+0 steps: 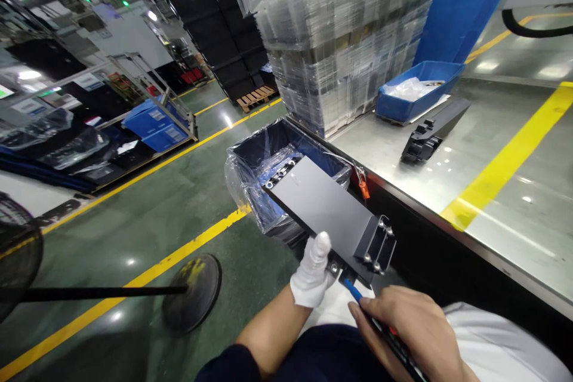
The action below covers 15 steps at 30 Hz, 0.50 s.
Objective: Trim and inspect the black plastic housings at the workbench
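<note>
Our left hand, in a white glove, has its fingers clamped on the near edge of a grey panel, thumb on top and the rest hidden underneath. We hold the panel tilted, so it reaches forward from those fingers, its far end above a plastic-lined bin. A raised bracket with silver studs stands on the panel to the right of the left thumb.

Our right hand is bare, its fingers closed around a blue-tipped tool with a dark handle. The blue end sits just right of the left fingers, at the panel's near edge (we cannot tell whether it touches).

Forward and to the right of both sets of fingers lies the metal tabletop, crossed by a yellow stripe. On it, well apart from our right fingers, rests a second dark part, and beyond that a blue tray holds a whitish bag. An orange tag hangs by the tabletop's edge, ahead of the right fingers. To the left of our left fingers, a round base shows near the floor.
</note>
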### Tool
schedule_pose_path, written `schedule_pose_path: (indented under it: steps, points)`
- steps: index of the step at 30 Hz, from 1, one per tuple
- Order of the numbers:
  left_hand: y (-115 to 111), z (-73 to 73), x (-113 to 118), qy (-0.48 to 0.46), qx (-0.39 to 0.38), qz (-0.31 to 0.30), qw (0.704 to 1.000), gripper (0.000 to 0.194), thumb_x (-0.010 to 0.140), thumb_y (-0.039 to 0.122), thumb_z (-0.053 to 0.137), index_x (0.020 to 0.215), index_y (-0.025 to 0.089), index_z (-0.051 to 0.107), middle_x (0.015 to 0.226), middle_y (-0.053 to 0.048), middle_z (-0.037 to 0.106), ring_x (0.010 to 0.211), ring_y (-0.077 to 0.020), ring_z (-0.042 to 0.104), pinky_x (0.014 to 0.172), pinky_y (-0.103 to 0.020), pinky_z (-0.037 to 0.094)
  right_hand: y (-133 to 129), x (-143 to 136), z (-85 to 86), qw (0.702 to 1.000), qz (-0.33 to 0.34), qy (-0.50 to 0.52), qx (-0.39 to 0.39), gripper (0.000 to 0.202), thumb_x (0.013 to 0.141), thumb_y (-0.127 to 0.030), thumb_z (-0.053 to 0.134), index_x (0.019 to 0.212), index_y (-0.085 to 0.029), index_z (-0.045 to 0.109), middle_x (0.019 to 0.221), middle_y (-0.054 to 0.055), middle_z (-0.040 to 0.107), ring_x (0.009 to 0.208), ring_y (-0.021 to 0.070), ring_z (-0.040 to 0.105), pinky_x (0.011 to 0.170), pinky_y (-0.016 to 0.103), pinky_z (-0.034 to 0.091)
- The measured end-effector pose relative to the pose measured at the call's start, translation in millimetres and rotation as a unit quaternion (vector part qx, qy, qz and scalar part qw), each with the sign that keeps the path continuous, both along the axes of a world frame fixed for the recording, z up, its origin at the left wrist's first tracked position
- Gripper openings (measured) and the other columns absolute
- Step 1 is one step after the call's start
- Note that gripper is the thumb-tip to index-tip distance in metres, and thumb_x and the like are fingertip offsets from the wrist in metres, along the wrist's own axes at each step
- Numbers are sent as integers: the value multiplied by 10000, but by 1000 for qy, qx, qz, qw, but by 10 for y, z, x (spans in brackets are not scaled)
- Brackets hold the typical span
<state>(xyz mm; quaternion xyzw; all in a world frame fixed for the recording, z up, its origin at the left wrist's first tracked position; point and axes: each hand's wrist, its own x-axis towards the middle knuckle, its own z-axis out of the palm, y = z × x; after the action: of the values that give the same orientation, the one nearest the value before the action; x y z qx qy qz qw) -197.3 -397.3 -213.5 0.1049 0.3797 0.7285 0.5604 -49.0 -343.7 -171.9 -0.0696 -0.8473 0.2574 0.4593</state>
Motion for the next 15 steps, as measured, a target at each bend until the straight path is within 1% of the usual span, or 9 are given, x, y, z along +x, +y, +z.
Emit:
schedule_pose_path:
  steps: [3, 5, 7, 9, 12, 15]
  points:
    - [7, 38, 20, 29, 21, 12, 999, 876, 731, 703, 786, 1436, 218, 596, 1462, -140, 628, 1449, -389, 476, 1253, -530, 329, -3, -83, -53, 1000, -11, 12, 3, 119, 953, -72, 628, 886, -170, 621, 581, -53, 562, 462, 92, 515, 511, 250, 389]
    - [6, 70, 29, 40, 28, 14, 999, 872, 740, 690, 786, 1450, 225, 583, 1481, -136, 613, 1460, -381, 463, 1259, -522, 320, -13, -117, -72, 1000, -10, 15, -6, 119, 963, -81, 616, 891, -174, 622, 590, -50, 560, 471, 100, 514, 518, 260, 386]
    - [1, 88, 29, 41, 23, 12, 999, 848, 751, 687, 778, 1440, 227, 593, 1486, -134, 609, 1465, -380, 457, 1262, -523, 314, -15, -112, -31, 1000, -11, 12, -3, 146, 967, -108, 620, 846, -190, 615, 565, -60, 540, 450, 96, 495, 503, 257, 381]
    - [-9, 72, 21, 33, 13, 15, 999, 865, 723, 703, 788, 1415, 214, 615, 1478, -145, 613, 1460, -401, 456, 1258, -544, 315, 3, -72, 67, 999, -25, 18, 9, 215, 980, -131, 596, 778, -204, 600, 518, -74, 501, 408, 85, 461, 472, 246, 366]
    - [-35, -34, -9, 11, -14, 28, 999, 915, 669, 734, 805, 1394, 202, 637, 1428, -153, 651, 1447, -424, 465, 1243, -571, 332, 63, 9, 214, 998, -59, 8, 29, 304, 988, -136, 567, 695, -216, 572, 480, -72, 483, 377, 78, 448, 439, 235, 352]
    - [-71, -198, -51, -24, -23, 40, 999, 909, 660, 779, 778, 1374, 228, 662, 1383, -119, 690, 1460, -406, 454, 1255, -553, 319, 118, 59, 229, 993, -115, -3, 30, 276, 981, -167, 599, 711, -219, 577, 497, -67, 498, 393, 87, 462, 450, 243, 362]
